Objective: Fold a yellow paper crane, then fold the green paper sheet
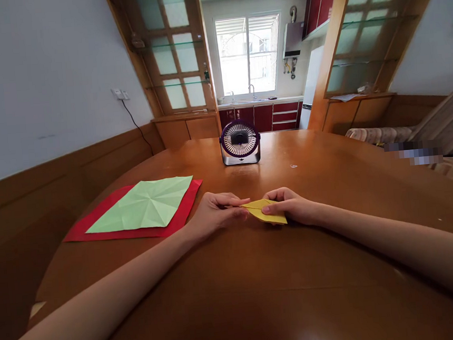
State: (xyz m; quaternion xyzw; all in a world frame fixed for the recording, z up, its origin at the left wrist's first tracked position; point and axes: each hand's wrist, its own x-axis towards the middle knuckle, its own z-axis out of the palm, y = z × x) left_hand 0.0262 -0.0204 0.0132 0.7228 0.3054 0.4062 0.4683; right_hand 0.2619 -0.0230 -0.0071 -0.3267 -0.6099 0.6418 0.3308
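Observation:
A small folded piece of yellow paper (268, 216) is held between both hands, just above the wooden table (229, 286). My right hand (289, 206) grips its right part, thumb pressed on top and the other fingers behind or beneath. At its pointed left end, my left hand (218, 212) pinches the tip between thumb and fingers. Left of the hands lies a creased light green paper sheet (146, 203), its fold lines meeting near the middle. Under that sheet is red paper (84, 227), showing around its edges.
A small purple desk fan (240, 139) stands at the table's far side. A tiny scrap (293, 166) lies to its right. Beyond are glass-shelved wooden cabinets (186, 126) and a kitchen with a window (250, 54). A striped cushioned seat (382, 134) is at the right.

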